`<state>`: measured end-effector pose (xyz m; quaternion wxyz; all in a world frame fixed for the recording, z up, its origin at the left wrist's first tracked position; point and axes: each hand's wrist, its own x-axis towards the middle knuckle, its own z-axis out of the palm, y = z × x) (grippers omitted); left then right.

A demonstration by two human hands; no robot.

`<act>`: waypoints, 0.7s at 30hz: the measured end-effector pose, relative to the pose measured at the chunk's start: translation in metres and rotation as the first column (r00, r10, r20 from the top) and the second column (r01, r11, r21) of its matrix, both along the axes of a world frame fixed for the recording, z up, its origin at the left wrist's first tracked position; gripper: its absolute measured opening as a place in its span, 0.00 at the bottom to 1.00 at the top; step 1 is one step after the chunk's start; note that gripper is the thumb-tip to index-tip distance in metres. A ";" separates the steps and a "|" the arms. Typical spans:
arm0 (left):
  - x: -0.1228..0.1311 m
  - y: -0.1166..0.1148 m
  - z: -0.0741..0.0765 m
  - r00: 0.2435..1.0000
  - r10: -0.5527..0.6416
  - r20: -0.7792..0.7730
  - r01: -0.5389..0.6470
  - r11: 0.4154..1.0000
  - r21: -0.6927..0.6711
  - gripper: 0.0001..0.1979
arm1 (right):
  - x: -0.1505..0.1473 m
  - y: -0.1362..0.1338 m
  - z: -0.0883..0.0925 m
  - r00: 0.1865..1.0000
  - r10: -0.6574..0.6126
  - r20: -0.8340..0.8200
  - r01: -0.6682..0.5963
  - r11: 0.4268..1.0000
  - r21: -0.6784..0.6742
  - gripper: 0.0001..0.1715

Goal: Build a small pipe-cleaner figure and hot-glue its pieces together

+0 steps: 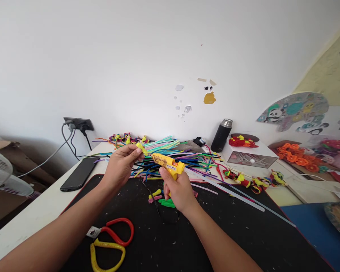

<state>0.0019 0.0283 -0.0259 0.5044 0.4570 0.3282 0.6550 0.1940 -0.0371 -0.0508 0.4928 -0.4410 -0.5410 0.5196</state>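
My right hand (180,189) is wrapped round the grip of a yellow hot glue gun (167,161), whose nozzle points left. A long clear glue stick (232,194) sticks out of its back end. Between the thumb and fingers of my left hand (121,162) is a small piece of yellow-green pipe cleaner (142,148). The nozzle is at this piece; whether they touch, I cannot tell. Below the hands, short green pipe cleaner pieces (167,203) lie on the black mat (147,241), with pink and yellow ones beside them.
Scissors (113,241) with red and yellow handles lie front left. A phone (79,173) rests at the left. Many coloured pipe cleaners (158,160) spread behind the hands. A black flask (221,135), a white box (252,155) and small colourful figures (240,177) stand or lie at the right.
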 end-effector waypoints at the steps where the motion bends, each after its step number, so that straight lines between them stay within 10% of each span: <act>1: 0.000 0.000 0.000 1.000 0.000 0.000 0.000 1.000 0.003 0.16 | 0.000 0.000 0.000 1.000 -0.005 0.004 0.005 1.000 0.000 0.38; 21: -0.003 0.004 0.000 0.999 0.022 0.038 -0.022 1.000 -0.007 0.15 | -0.001 0.000 0.001 1.000 0.018 -0.012 -0.018 1.000 -0.016 0.35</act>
